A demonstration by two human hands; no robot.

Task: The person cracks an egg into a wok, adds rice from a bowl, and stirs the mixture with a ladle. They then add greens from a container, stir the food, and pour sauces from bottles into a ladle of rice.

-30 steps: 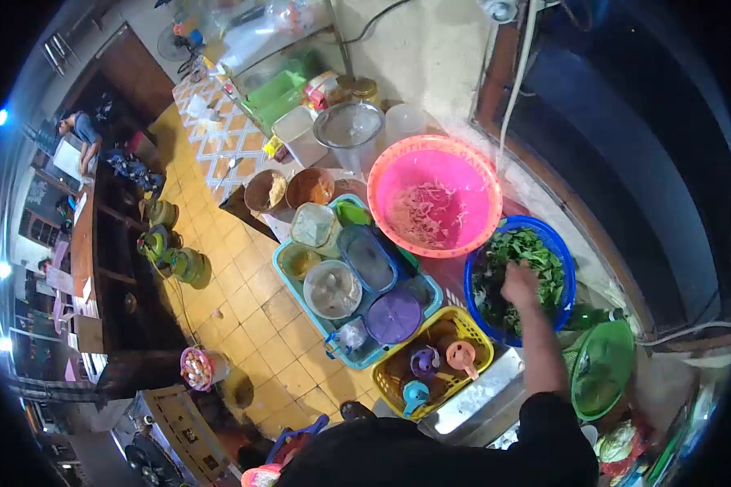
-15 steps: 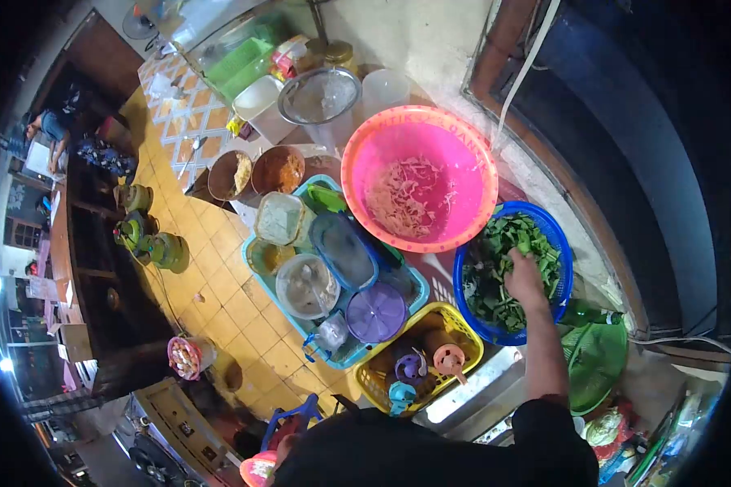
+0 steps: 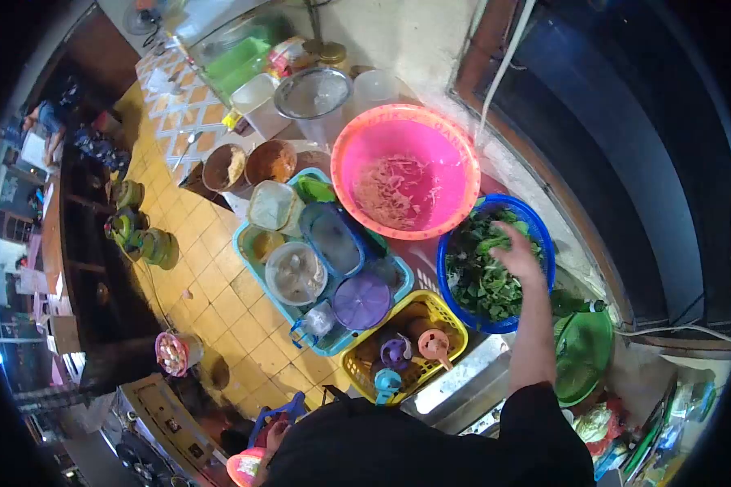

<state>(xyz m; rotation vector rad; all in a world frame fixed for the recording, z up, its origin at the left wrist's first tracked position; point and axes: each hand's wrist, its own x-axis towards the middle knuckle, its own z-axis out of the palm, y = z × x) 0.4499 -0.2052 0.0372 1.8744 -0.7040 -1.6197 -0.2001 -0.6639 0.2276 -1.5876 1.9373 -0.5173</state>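
My right hand is over the blue basket, its fingers apart and nothing held between them. Leafy green vegetables fill the basket, and the fingertips are at or just above the leaves. Low in the view, mostly behind my dark clothing, part of my left hand shows close to a pink-rimmed container with pale contents. How its fingers are set is too small and covered to make out. A large pink basin beside the basket holds pale shreds.
A light-blue tray carries several tubs and lids. Nearer stands a yellow basket with plastic cups. A green strainer lies right of my arm. Two brown pots sit farther back. At far left is another person.
My right hand has opened from its closed hold in the greens, its fingers now spread. The whole view has shifted slightly, with things sitting a little farther left.
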